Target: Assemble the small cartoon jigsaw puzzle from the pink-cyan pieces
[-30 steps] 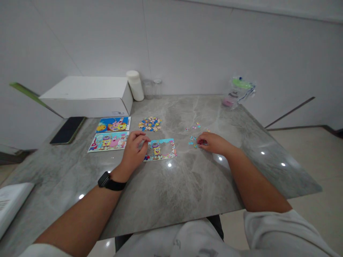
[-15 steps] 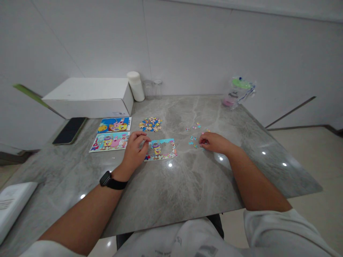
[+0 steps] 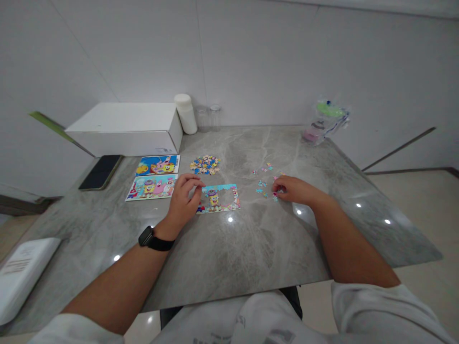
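A partly assembled jigsaw puzzle (image 3: 225,207) lies flat on the grey table, its border joined and a gap showing inside. At its left end rests my left hand (image 3: 184,198), fingers loosely bent and thumb apart, covering that corner. My right hand (image 3: 289,190) is down among loose puzzle pieces (image 3: 262,183) to the right. Its thumb and fingers close on a small puzzle piece (image 3: 276,195), partly hidden by the fingertips. Several other pieces lie scattered around this hand.
Two cartoon picture cards (image 3: 152,187) lie left of the puzzle, a heap of pieces (image 3: 205,165) behind it. Farther back stand a white box (image 3: 122,141), a white bottle (image 3: 186,114) and clear glasses (image 3: 215,118). A phone (image 3: 101,172) lies left; a plastic bag (image 3: 324,124) sits back right.
The view has shifted slightly, moving the whole scene a little to the right. My right hand's fingertips have shifted slightly among the loose pieces; my left hand stays by the puzzle.
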{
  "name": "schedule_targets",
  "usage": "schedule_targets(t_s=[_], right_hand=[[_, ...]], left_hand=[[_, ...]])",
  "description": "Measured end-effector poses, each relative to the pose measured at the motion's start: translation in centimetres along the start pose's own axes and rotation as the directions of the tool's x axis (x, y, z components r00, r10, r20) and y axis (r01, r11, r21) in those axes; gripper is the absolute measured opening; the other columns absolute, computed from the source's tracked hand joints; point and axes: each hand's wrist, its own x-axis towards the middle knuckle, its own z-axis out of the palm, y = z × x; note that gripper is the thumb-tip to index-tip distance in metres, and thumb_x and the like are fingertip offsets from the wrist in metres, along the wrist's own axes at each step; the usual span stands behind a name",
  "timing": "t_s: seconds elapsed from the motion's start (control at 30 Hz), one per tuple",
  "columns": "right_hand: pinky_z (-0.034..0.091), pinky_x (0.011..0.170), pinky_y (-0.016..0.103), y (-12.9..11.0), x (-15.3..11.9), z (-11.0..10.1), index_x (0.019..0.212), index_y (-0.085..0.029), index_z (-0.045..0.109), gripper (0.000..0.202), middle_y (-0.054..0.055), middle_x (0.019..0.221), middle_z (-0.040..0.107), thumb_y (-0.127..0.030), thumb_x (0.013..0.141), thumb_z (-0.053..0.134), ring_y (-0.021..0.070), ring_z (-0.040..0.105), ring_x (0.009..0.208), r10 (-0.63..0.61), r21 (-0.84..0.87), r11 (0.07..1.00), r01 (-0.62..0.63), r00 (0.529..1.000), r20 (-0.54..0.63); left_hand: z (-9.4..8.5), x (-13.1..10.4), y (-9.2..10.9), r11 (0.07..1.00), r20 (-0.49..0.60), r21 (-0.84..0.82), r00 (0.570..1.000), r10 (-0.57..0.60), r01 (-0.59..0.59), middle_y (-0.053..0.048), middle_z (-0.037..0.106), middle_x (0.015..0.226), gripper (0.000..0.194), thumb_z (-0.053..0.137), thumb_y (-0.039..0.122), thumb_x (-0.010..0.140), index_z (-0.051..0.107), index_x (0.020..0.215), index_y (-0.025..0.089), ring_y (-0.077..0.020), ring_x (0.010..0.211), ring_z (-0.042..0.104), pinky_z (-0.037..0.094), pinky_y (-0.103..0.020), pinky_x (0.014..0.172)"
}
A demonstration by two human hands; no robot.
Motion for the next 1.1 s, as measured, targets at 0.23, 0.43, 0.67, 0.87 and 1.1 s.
schedule_targets(t_s=[0.23, 0.43, 0.67, 0.87, 1.1], right_hand=[[0.046, 0.072, 0.03, -0.6, -0.7, -1.1, 0.079, -0.023, 0.07, 0.004, 0.002, 0.081, 0.073, -0.024, 0.082, 0.067, 0.0182, 0.064, 0.073, 0.064, 0.073, 0.995, -0.063, 0.998, -0.006], [0.044, 0.066, 0.028, -4.4, 0.7, -0.6, 0.082, -0.022, 0.068, 0.025, 0.0, 0.077, 0.068, -0.047, 0.086, 0.072, 0.0152, 0.057, 0.069, 0.054, 0.461, 0.885, 0.062, 0.971, -0.233], [0.045, 0.064, 0.028, -13.3, 5.7, 3.1, 0.082, -0.022, 0.063, 0.041, -0.003, 0.073, 0.062, -0.057, 0.075, 0.084, 0.0135, 0.054, 0.066, 0.013, 0.816, 0.552, 0.174, 0.976, -0.217], [0.042, 0.063, 0.027, -16.5, 8.2, 6.1, 0.082, -0.023, 0.062, 0.045, -0.004, 0.073, 0.06, -0.061, 0.072, 0.084, 0.0127, 0.051, 0.065, 0.049, 0.867, 0.464, 0.181, 0.972, -0.229], [0.047, 0.066, 0.029, -15.9, 8.6, 7.6, 0.092, -0.024, 0.065, 0.037, -0.002, 0.079, 0.064, -0.059, 0.083, 0.075, 0.0161, 0.056, 0.07, 0.021, 0.802, 0.553, 0.224, 0.959, -0.282]], left_hand=[[0.0, 0.0, 0.2, 1.0, 0.02, -0.006, 1.0, -0.017, 0.017, -0.007, 0.065, 0.111, 0.013, 0.055, 0.021, 0.099, 0.068, 0.099, 0.023, -0.0238, 0.112, 0.064, 0.052, -0.045, 0.105], [0.4, -0.1, 0.1, 0.998, 0.055, -0.058, 0.998, 0.007, -0.004, -0.007, 0.066, 0.11, 0.014, 0.054, 0.024, 0.1, 0.068, 0.101, 0.023, -0.024, 0.109, 0.064, 0.052, -0.046, 0.103], [0.1, -0.2, 1.6, 0.985, 0.166, -0.154, 0.981, 0.103, -0.077, -0.008, 0.07, 0.107, 0.014, 0.06, 0.032, 0.101, 0.069, 0.104, 0.022, -0.0242, 0.107, 0.066, 0.053, -0.043, 0.099], [0.1, -0.3, 2.0, 0.973, 0.189, -0.229, 0.98, 0.064, -0.02, -0.008, 0.07, 0.104, 0.016, 0.06, 0.037, 0.101, 0.066, 0.1, 0.022, -0.0235, 0.104, 0.066, 0.052, -0.042, 0.097], [0.8, -0.3, 1.1, 0.967, 0.18, -0.246, 0.983, -0.02, 0.065, -0.006, 0.068, 0.097, 0.018, 0.06, 0.034, 0.101, 0.064, 0.088, 0.022, -0.0224, 0.098, 0.065, 0.052, -0.04, 0.093]])
